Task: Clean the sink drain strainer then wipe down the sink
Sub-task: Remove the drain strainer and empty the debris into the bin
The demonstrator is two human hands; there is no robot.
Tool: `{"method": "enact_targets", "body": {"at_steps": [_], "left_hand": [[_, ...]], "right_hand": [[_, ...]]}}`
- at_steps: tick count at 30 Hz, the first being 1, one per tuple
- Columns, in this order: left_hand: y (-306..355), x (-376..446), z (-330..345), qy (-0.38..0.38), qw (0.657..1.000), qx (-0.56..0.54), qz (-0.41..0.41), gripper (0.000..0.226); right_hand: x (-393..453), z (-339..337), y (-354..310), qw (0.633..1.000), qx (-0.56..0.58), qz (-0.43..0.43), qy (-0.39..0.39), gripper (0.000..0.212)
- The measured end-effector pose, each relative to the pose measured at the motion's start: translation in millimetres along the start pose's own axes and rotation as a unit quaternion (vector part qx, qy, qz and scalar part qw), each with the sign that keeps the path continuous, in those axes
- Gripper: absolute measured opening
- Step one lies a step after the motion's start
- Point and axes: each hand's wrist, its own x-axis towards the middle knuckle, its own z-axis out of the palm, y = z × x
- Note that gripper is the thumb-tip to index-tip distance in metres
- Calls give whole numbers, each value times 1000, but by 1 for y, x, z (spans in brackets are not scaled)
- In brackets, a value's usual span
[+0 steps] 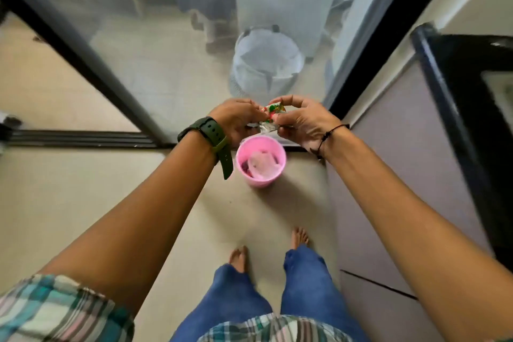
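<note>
I have both hands out in front over a small pink bin (260, 165) standing on the floor beside a glass sliding door (172, 44). My left hand (236, 119) and right hand (302, 122) each have their grip pinched on a crumpled, colourful wrapper (270, 116), held between them just above the bin's mouth. The bin already holds some clear plastic. The sink and its strainer are nowhere in view, so that work is not under my hands here.

My worry is the drop. The wrapper sits toward the far edge of the bin, not squarely over it, so letting go now could send it onto the floor or into the door track. If it holds wet scraps, pulling it apart could spill them near my bare feet (238, 255).
</note>
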Motion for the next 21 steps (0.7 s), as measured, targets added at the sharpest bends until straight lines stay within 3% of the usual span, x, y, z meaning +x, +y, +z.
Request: {"method": "enact_targets", "body": {"at_steps": [5,10,16,19,21], "left_hand": [[-27,6,-42,78,995,-56,-18,24],[-43,26,-42,123,983,-134,-27,23],[-55,94,-18,169,975,-137,-45,18],[-75,139,-6,150,977,-132,-80,13],[-97,175,-1,138,976,-123,-111,10]], "right_hand": [[18,36,29,999,21,40,-12,28],[45,35,37,998,-14,53,-4,33],[111,3,50,979,-201,-9,32,29],[163,-24,76,962,-263,-15,69,23],[204,-43,104,956,-282,1,85,33]]}}
